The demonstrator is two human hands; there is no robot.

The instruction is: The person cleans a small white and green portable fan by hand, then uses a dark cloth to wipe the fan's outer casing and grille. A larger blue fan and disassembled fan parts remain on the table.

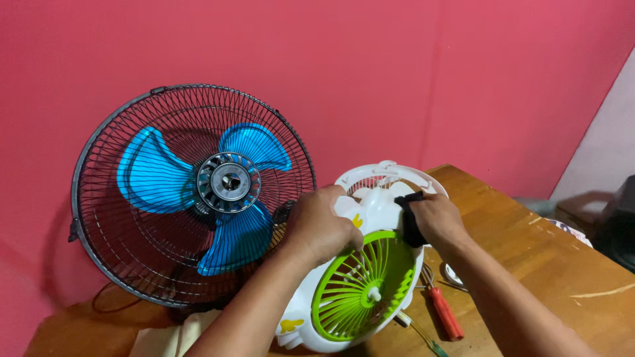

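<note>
On wooden table [529, 251], small white plastic fan housing with lime-green spoked grille [360, 281] propped tilted, braced for wiping; left hand [321, 228] clamped on housing rim at 10 o'clock, right hand [436, 221] clenched round black cloth [410, 218] at 2 o'clock; red-handled screwdriver [446, 314] at 4 o'clock; blue-bladed wire-caged fan [195, 195] at 9 o'clock

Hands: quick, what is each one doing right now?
Left hand: closed, gripping the top of the small white and green fan.
Right hand: closed on a black cloth, pressed against the fan.
</note>
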